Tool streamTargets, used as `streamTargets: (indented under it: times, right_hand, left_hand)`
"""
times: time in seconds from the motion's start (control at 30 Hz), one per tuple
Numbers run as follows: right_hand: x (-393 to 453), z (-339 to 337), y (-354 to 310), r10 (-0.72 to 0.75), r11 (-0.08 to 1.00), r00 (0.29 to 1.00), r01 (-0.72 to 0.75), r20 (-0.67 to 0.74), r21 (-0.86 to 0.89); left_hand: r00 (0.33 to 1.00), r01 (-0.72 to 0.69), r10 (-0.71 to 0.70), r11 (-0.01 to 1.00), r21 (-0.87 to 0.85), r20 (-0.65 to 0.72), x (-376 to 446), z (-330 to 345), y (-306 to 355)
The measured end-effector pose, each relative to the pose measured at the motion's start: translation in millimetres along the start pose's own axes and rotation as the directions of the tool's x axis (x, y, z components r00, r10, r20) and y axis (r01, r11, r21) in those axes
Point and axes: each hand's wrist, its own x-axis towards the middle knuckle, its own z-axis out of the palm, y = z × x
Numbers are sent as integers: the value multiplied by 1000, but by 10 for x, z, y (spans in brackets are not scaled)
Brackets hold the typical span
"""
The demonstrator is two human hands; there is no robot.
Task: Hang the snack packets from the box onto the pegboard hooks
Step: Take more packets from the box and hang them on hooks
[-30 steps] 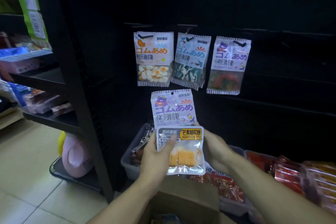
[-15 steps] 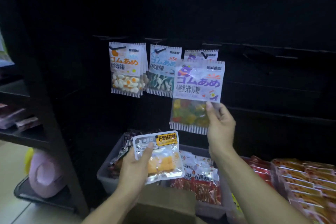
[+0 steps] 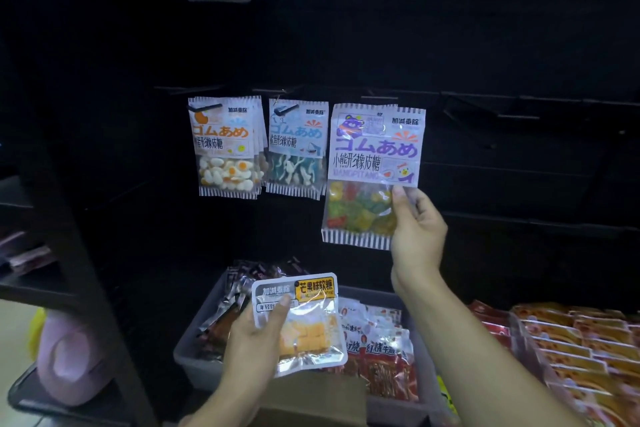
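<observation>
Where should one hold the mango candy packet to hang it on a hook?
Grip the mango candy packet at its lower edge, from below. It lies tilted in the left hand, label end up toward the board, so fingers placed low leave that top end free for a hook.

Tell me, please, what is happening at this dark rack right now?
A person is stocking sweets on the pegboard. The right hand holds a purple gummy bear packet up at the third hook, in front of one already hanging there; whether it is on the hook cannot be told. The left hand holds a mango candy packet low, above the cardboard box. An egg gummy packet and a blue gummy packet hang alongside.
</observation>
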Motion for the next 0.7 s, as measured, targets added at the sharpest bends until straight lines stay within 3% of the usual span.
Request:
streamTargets:
  times: [0.57, 0.7]
  right_hand:
    - [25, -2, 46, 104, 994, 994, -103, 18, -40]
    - [291, 201, 136, 154, 983, 987, -158, -40, -94]
  left_hand:
    - [999, -5, 4, 1000, -18, -34, -9, 37, -17]
    - [1000, -27, 26, 999, -33, -12, -16, 53, -8]
